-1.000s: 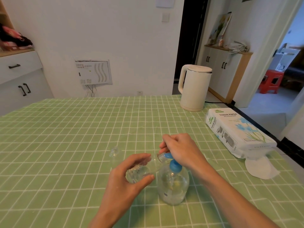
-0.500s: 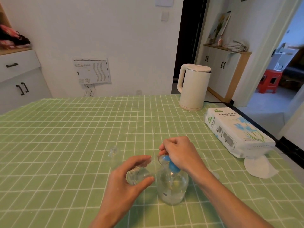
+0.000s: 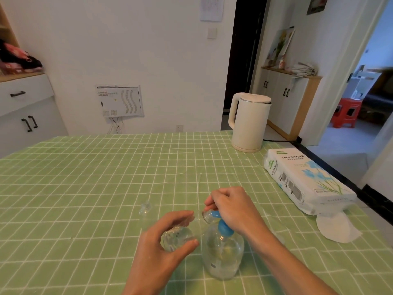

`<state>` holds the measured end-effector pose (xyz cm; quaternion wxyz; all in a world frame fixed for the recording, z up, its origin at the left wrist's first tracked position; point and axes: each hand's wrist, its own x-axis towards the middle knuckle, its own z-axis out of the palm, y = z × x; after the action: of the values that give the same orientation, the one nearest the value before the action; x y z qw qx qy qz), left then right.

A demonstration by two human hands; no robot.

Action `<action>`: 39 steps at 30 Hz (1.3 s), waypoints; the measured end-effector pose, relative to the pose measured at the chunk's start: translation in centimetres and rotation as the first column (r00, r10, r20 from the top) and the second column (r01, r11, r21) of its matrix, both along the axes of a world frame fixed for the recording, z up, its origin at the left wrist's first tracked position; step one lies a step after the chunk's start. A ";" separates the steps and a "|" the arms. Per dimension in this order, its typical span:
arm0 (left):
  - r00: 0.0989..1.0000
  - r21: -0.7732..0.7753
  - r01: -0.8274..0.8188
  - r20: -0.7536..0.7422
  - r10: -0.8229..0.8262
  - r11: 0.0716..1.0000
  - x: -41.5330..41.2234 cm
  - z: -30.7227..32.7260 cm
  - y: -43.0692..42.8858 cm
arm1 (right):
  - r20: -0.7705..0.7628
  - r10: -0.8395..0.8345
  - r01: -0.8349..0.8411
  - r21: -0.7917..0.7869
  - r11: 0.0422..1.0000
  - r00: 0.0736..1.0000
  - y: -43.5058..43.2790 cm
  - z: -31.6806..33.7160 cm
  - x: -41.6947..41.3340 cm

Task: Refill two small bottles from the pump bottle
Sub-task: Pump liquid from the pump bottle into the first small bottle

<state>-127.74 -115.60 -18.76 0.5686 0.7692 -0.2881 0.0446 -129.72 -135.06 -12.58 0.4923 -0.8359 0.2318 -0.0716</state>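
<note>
Right hand [image 3: 234, 209] grips the pump bottle [image 3: 223, 256]; the pack [image 3: 308, 177] reads "TISSUE PAPER".

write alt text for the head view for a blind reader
The left hand holds a small bottle tipped with its mouth at the blue spout of the pump bottle, whose top the right hand grips. A second small bottle, a kettle and a tissue pack sit on the green checked table.

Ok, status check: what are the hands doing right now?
Left hand holds small bottle tilted, mouth at nozzle. Right hand grips pump bottle at its head. Second small bottle stands aside, nothing blocking.
</note>
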 end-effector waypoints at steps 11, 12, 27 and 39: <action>1.000 0.011 0.000 -0.003 0.000 1.000 -0.2 -0.4 0.1 | 0.019 -0.012 0.012 0.010 1.000 1.000 0.3 0.4 -0.2; 1.000 0.007 0.002 -0.005 -0.002 1.000 -0.1 -0.3 0.1 | 0.027 -0.010 0.009 0.026 1.000 1.000 0.3 0.6 -0.2; 1.000 0.015 0.001 0.002 -0.001 1.000 -0.1 0.0 -0.2 | 0.031 0.002 -0.003 0.019 1.000 1.000 0.4 0.0 -0.1; 1.000 0.014 0.006 -0.010 -0.006 1.000 -0.2 -0.1 -0.2 | -0.017 0.038 -0.037 0.033 0.999 0.999 0.2 0.3 -0.3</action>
<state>-127.91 -115.82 -18.88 0.5648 0.7726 -0.2878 0.0370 -130.03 -134.82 -12.26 0.5051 -0.8326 0.2215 -0.0514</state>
